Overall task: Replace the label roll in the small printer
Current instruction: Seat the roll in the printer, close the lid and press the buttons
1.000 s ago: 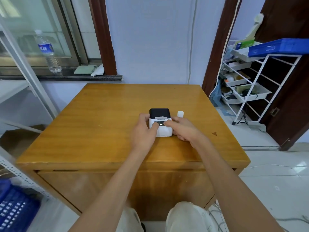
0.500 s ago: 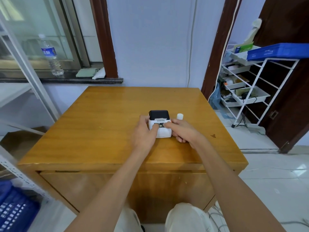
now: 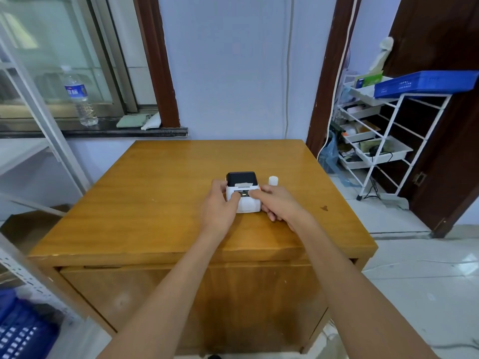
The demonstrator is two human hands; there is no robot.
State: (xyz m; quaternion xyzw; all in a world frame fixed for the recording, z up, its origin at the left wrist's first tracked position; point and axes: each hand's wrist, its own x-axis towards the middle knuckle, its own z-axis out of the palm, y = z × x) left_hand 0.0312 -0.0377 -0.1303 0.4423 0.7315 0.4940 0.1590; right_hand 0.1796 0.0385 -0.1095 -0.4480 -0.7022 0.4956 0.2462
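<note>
In the head view, the small printer (image 3: 243,191) is seen mid-table, gripped at its sides by the left hand (image 3: 220,204) and right hand (image 3: 278,202), thumbs on top. Its lid appears closed; a white roll (image 3: 273,180) stands just beside it, so replacement seems barely begun.

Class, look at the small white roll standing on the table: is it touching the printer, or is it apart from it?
Apart. The head view shows a strip of bare table between the white roll and the printer.
</note>
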